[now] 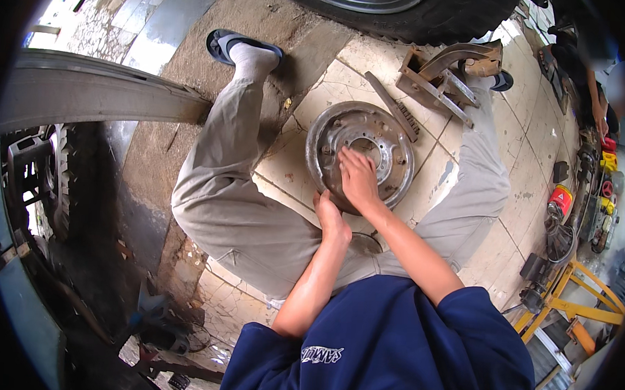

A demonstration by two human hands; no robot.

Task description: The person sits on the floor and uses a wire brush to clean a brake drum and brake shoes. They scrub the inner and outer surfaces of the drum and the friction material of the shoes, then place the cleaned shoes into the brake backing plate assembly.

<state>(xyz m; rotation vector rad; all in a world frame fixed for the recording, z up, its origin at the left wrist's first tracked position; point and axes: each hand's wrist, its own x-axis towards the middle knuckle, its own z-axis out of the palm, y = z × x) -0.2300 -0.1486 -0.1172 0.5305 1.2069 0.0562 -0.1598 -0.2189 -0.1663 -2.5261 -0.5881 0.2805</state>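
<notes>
A worn round steel wheel rim [318, 153], with a centre hole and bolt holes around it, lies on the tiles between my spread legs. My right hand [358, 177] rests on its face beside the centre hole, fingers stretched out and close together. Whether anything thin is under those fingers is hidden. At the rim's near edge, my left hand [330, 211] grips the outside, its fingertips against the metal. A wire brush [393, 108] with a long handle lies just beyond the rim, to the right.
An angular metal bracket [439, 82] lies by my right foot. A large tyre [467, 17] stands at the far side, a grey metal beam [107, 95] at left. Rightward are a red-yellow can [560, 199], a yellow stand [583, 310] and another person's arm [598, 106].
</notes>
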